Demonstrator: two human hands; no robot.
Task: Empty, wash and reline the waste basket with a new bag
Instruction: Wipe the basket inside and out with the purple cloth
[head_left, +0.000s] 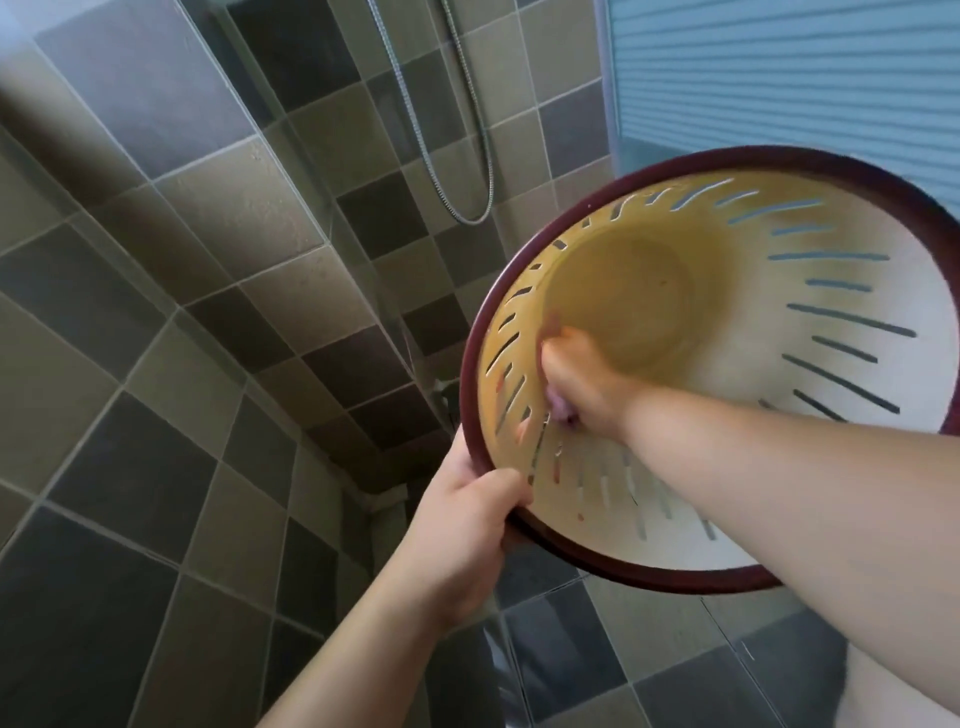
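The waste basket (810, 322) is held up off the floor and tipped so its open mouth faces the camera, filling the frame from about three o'clock down to five. It is cream plastic with long slots cut through its side wall and a dark red rim, and its round bottom shows yellowish deep inside. No bag lines it.

The left hand (462, 525) grasps the rim at roughly seven o'clock on the mouth, thumb hooked over the inside edge and the fingers wrapped behind, out of sight apart from fingertips that show through the slots.

The right arm comes in from the four o'clock corner and goes straight into the basket. The right hand (576, 379) is clenched against the inner wall at the basket's nine o'clock side, just short of the bottom. A small pinkish thing (563, 413) peeks out beneath the fist, seemingly gripped there; it is too blurred to name.

Behind, the shower walls (156, 312) are tiled in grey and beige squares. A metal shower hose (457, 156) hangs in a loop at twelve o'clock. At one to two o'clock is a window with a pale blue slatted blind (779, 78).
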